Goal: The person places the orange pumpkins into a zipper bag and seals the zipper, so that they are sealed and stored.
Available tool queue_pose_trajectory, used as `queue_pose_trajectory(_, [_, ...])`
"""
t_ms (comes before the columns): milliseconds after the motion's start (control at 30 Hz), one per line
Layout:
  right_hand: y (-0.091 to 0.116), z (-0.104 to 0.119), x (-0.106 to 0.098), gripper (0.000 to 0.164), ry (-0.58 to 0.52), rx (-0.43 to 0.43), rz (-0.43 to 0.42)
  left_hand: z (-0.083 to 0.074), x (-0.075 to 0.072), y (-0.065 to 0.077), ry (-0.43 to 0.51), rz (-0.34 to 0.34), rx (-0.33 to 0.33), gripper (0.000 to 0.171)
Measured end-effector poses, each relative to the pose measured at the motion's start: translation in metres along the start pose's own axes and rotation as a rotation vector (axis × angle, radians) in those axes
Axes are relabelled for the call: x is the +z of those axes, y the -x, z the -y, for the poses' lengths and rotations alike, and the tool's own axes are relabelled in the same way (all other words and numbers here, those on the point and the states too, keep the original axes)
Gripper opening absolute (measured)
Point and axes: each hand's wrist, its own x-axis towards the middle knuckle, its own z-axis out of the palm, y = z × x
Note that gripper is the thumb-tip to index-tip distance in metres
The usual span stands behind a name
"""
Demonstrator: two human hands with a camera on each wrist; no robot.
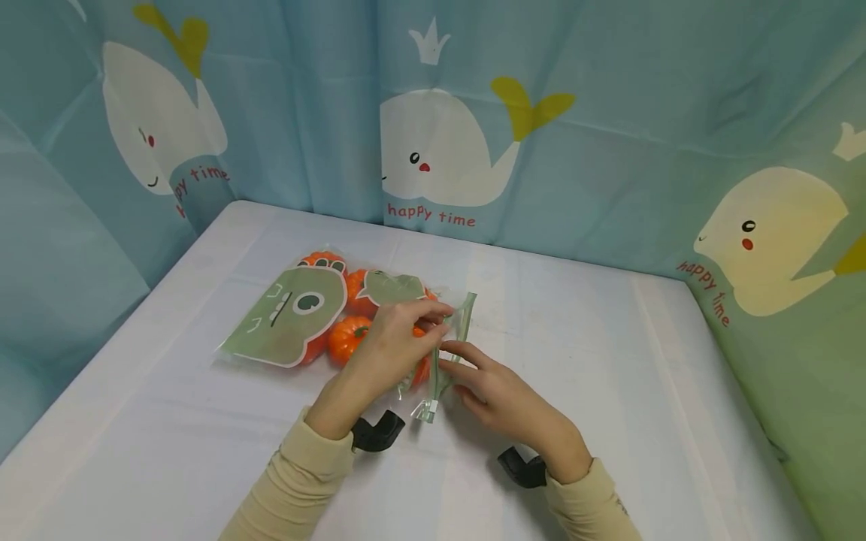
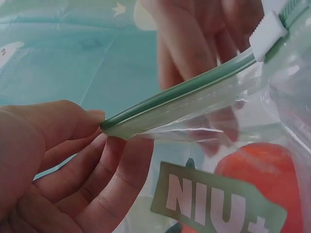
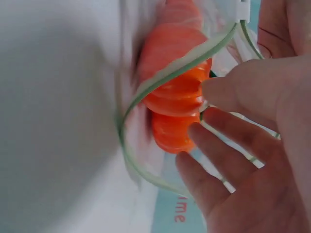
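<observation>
A clear slider zip bag [image 1: 298, 315] with green cartoon prints lies on the table, its mouth facing right. Several small orange pumpkins [image 1: 346, 342] are inside. My left hand [image 1: 392, 338] pinches the green zip edge [image 2: 170, 97] between thumb and fingers. At the bag's parted mouth, my right hand [image 1: 504, 394] has its fingers extended. In the right wrist view its fingertips [image 3: 194, 131] overlap the pumpkins [image 3: 177, 97] and the looping green rim. The white slider [image 2: 268, 36] sits at the near end of the zip.
A pale cloth covers the table [image 1: 575, 338]. Behind it hangs a blue-green curtain [image 1: 629, 135] with whale prints, which also runs along both sides. Black wrist mounts [image 1: 379, 432] stick out by the sleeves.
</observation>
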Motion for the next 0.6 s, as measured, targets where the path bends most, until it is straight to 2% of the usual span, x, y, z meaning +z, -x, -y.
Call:
queue_pose_trajectory(267, [-0.0028, 0.0014, 0.0067, 0.022, 0.023, -0.049, -0.002, -0.0037, 0.0020, 0.0002, 0.043, 0.024, 0.004, 0.024])
queue_pose_trajectory(400, [-0.0022, -0.0001, 0.0092, 0.024, 0.019, -0.041, 0.011, -0.0024, 0.0040, 0.0005, 0.073, 0.038, -0.012, 0.025])
queue_pose_trajectory(600, [0.0023, -0.0049, 0.0037, 0.034, -0.035, 0.039, 0.059, 0.0015, 0.0061, -0.0007, 0.036, 0.009, -0.011, 0.024])
